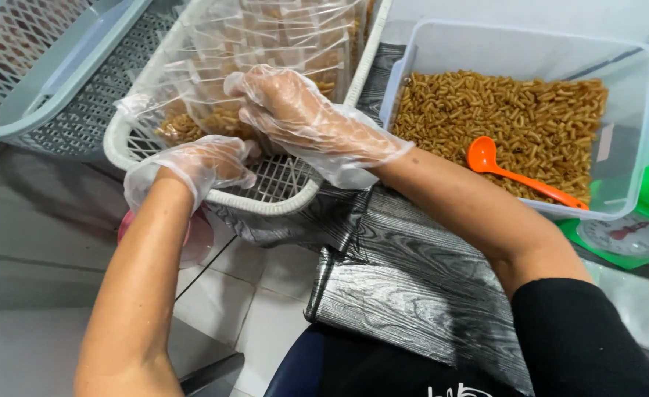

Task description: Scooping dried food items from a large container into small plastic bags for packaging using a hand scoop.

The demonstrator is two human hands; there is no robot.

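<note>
The white lattice basket [192, 187] holds clear snack-filled bags [266, 66] stood upright in rows, keeping them packed tight. The gloved right hand [295, 110] lies half-curled over the front bag, pressing it back. The gloved left hand [207, 163], fingers curled closed, grips the basket's near rim, apparently steadying it.

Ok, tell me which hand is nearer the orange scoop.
Right. The right hand rests on the bagged snacks in the white basket, just left of the orange scoop; the left hand is farther left.
</note>
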